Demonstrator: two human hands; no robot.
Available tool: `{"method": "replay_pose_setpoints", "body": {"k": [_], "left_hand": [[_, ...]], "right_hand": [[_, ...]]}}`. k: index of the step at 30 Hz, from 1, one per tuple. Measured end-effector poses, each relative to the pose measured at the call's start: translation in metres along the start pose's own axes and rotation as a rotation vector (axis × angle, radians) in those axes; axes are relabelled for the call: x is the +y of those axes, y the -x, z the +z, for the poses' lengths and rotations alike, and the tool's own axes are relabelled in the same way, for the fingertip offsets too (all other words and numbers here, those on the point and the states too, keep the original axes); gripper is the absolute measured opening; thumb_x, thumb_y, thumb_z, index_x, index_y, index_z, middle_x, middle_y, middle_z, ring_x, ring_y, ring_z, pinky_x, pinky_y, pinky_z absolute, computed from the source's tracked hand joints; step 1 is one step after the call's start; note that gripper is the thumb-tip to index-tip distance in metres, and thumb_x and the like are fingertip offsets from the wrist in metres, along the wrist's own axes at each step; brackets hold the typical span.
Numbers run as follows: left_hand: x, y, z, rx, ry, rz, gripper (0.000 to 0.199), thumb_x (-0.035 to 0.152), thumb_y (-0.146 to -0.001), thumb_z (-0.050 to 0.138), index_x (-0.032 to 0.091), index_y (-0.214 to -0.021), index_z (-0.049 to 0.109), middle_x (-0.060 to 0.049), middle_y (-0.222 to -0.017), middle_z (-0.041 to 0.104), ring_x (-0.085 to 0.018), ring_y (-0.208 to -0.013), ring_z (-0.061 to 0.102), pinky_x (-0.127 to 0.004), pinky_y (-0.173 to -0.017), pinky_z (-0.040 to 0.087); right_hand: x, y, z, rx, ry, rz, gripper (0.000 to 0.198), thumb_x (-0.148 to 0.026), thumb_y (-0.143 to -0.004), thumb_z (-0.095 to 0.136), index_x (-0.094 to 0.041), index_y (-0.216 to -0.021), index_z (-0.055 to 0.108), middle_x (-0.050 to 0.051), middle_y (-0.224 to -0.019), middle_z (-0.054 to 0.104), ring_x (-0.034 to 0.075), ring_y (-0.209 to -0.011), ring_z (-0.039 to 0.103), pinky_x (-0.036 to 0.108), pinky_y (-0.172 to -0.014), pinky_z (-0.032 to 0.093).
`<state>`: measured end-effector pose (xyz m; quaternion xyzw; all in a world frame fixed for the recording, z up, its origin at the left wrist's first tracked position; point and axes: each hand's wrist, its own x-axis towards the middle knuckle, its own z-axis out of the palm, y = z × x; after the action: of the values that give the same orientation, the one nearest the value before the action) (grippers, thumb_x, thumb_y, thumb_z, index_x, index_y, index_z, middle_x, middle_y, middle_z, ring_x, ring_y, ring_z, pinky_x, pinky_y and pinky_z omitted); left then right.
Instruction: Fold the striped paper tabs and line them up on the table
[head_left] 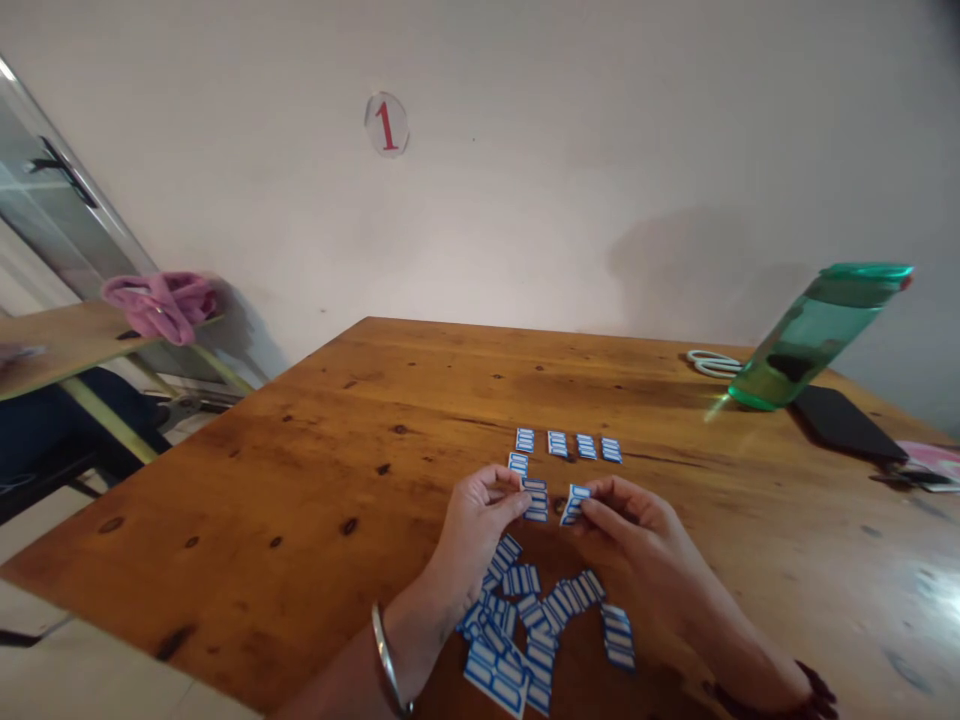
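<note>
My left hand (480, 520) pinches a small white label sheet with blue-framed boxes (535, 500) between thumb and fingers. To its right, my right hand (637, 515) grips a similar label sheet (575, 504), held tilted. The two pieces are apart, above the wooden table. Beyond them several label pieces lie in a spaced row (556, 443), with one more piece (518, 464) just behind my left fingertips. Between my forearms spreads a loose, overlapping pile of label sheets (499, 675). A separate strip (618, 637) lies at the pile's right, near my right wrist.
On the wooden table (300, 500), a green water bottle (795, 335) stands at the back right, beside a white coiled cable (712, 363) and a black flat device (847, 422). A pink cloth (165, 303) rests on another table at left, where part of a seated person shows.
</note>
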<state>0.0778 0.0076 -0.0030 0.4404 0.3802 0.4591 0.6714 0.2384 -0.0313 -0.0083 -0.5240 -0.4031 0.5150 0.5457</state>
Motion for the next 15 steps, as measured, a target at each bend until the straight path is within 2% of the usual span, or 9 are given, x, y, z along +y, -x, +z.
{"method": "replay_pose_setpoints", "body": {"k": [6,10,15], "left_hand": [[-0.002,0.002,0.001,-0.009,-0.033,0.008,0.007,0.013,-0.057,0.066,0.015,-0.062,0.063,0.001,-0.065,0.061,-0.011,-0.064,0.053,-0.023,-0.066,0.039],[-0.005,0.003,0.005,-0.071,-0.009,-0.003,0.010,0.013,-0.053,0.070,0.015,-0.058,0.061,-0.003,-0.079,0.065,-0.015,-0.074,0.057,-0.026,-0.071,0.041],[-0.011,0.001,0.006,-0.082,-0.094,-0.007,0.009,0.013,-0.052,0.068,0.015,-0.055,0.059,0.001,-0.059,0.061,-0.011,-0.058,0.053,-0.024,-0.060,0.041]], "right_hand": [[-0.001,0.002,0.002,0.043,-0.056,-0.030,0.028,-0.041,-0.065,0.070,-0.017,-0.069,0.056,0.000,-0.056,0.061,0.011,-0.053,0.055,0.021,-0.051,0.041],[0.004,0.003,0.006,0.028,0.009,-0.084,0.030,-0.042,-0.064,0.070,-0.016,-0.062,0.054,-0.003,-0.049,0.053,0.008,-0.045,0.046,0.020,-0.043,0.034],[0.013,0.003,0.011,-0.026,0.082,-0.087,0.029,-0.042,-0.067,0.067,-0.016,-0.063,0.055,-0.004,-0.049,0.051,0.008,-0.045,0.044,0.019,-0.042,0.032]]}}
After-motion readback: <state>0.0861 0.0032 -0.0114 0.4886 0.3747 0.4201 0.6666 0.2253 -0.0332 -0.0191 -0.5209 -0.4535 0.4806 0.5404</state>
